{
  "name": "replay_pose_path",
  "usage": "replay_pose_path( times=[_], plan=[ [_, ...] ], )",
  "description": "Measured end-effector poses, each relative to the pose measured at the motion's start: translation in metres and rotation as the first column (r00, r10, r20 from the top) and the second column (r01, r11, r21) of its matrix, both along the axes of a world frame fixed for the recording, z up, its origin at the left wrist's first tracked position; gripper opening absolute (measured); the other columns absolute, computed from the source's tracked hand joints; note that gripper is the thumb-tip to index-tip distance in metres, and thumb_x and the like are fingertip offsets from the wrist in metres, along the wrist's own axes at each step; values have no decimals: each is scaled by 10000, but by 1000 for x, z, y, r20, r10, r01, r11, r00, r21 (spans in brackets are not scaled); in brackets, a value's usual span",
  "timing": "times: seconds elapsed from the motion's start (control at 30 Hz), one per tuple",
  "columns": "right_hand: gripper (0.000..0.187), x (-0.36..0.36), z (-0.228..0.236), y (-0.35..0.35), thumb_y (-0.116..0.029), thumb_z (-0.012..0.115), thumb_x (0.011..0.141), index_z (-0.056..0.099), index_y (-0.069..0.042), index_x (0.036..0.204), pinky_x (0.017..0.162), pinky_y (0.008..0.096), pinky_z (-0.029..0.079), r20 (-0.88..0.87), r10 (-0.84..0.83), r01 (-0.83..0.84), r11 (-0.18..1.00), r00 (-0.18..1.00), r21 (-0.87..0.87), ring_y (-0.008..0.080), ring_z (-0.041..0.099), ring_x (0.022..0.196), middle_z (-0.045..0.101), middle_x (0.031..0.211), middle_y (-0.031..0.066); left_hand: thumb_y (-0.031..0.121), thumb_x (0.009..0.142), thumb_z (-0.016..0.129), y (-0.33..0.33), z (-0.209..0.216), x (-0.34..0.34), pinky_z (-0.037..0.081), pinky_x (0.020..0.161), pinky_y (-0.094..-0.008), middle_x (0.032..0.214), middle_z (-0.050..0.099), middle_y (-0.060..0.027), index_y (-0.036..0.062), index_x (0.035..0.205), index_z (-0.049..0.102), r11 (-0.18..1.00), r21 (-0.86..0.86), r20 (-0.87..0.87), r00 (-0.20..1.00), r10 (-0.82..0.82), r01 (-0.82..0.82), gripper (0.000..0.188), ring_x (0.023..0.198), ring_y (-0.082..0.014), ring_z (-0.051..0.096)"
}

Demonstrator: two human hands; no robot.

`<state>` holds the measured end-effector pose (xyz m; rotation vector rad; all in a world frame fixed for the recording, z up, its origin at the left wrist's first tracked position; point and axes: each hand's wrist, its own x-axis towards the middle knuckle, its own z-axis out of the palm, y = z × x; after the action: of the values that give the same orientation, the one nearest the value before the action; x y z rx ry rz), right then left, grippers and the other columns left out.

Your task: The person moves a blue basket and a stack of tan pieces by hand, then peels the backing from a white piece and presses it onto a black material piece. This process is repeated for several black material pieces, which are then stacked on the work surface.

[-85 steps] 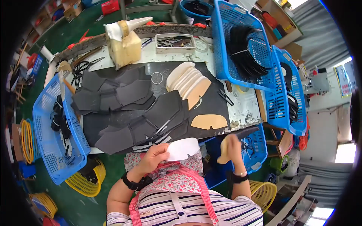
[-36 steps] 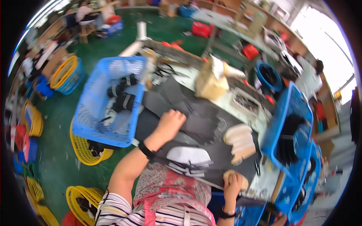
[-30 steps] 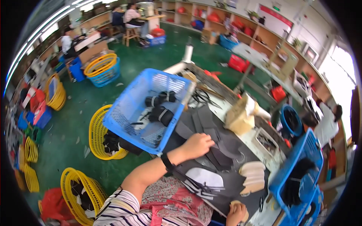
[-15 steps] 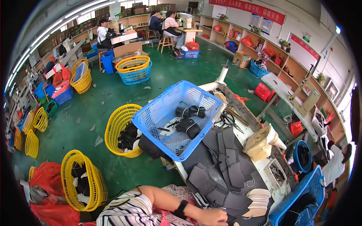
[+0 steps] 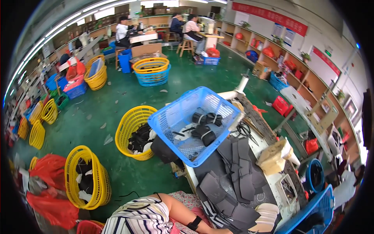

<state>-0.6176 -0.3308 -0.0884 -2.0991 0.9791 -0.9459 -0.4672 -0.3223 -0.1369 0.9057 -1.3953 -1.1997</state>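
My left arm reaches in from the lower edge in a striped sleeve, a black band round the wrist. Only a sliver of my left hand [image 5: 223, 231] shows at the bottom rim; its fingers are cut off. The hand is nearest to the dark grey cut pieces [image 5: 218, 195], which lie in overlapping piles on the worktable. Beside them is a small stack of cream-coloured pieces [image 5: 266, 217]. My right hand is out of the picture. A blue plastic basket [image 5: 171, 134] with several tied black bundles [image 5: 203, 133] stands at the table's far end.
Scissors [image 5: 246, 130] and a cream-coloured container [image 5: 272, 156] lie along the table's right side. Yellow baskets [image 5: 124, 134] of dark and white pieces stand on the floor to the left. Another blue basket [image 5: 327, 202] is at the lower right. Several people sit working far off.
The view has shifted, so the room sits further right and mostly lower in the picture. My left hand has slipped almost wholly below the lower edge. The piles look unchanged.
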Motion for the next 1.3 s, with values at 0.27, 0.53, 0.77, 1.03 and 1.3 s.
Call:
replay_pose_path(
  times=[0.27, 0.53, 0.77, 1.03, 1.3],
  plan=[
    [147, -9, -4, -13, -25, 629, 865, 696, 43, 977, 763, 318, 514, 51, -72, 63, 985, 996, 159, 210, 653, 850, 695, 909, 119, 173, 905, 570, -14, -44, -16, 471, 625, -396, 744, 621, -173, -22, 772, 609, 968, -246, 99, 993, 64, -38, 240, 682, -308, 612],
    [81, 17, -3, -13, -25, 653, 832, 707, 16, 876, 624, 285, 535, -71, -256, 231, 938, 964, -257, 217, 661, 732, 690, 793, 119, 206, 907, 585, -20, -26, -10, 459, 685, -401, 777, 596, -190, 0, 799, 595, 948, -300, 116, 982, 146, -105, 233, 750, -308, 595],
    [94, 0, -57, -75, -31, 672, 818, 697, 25, 889, 666, 309, 530, 299, 29, 49, 967, 954, -249, 245, 649, 742, 677, 836, 161, 235, 912, 583, -30, -62, -15, 452, 712, -414, 825, 606, -208, 4, 833, 604, 985, -170, 227, 973, 34, 6, 244, 795, -317, 592],
    [111, -8, -60, -142, -29, 678, 813, 698, 9, 916, 743, 332, 520, -264, 654, -267, -98, 709, -959, 253, 648, 803, 679, 896, 147, 257, 927, 542, -40, -78, -23, 417, 604, -443, 735, 553, -234, -22, 781, 567, 893, -441, 65, 989, 129, -88, 317, 656, -383, 524],
    [112, -3, -25, -34, -60, 690, 808, 711, -24, 912, 739, 352, 528, -173, -81, 63, 992, 982, -106, 272, 655, 805, 684, 901, 139, 269, 912, 554, -39, -72, -16, 423, 592, -431, 708, 561, -219, -24, 792, 573, 930, -349, 141, 974, 176, -117, 317, 643, -335, 548]
  ],
)
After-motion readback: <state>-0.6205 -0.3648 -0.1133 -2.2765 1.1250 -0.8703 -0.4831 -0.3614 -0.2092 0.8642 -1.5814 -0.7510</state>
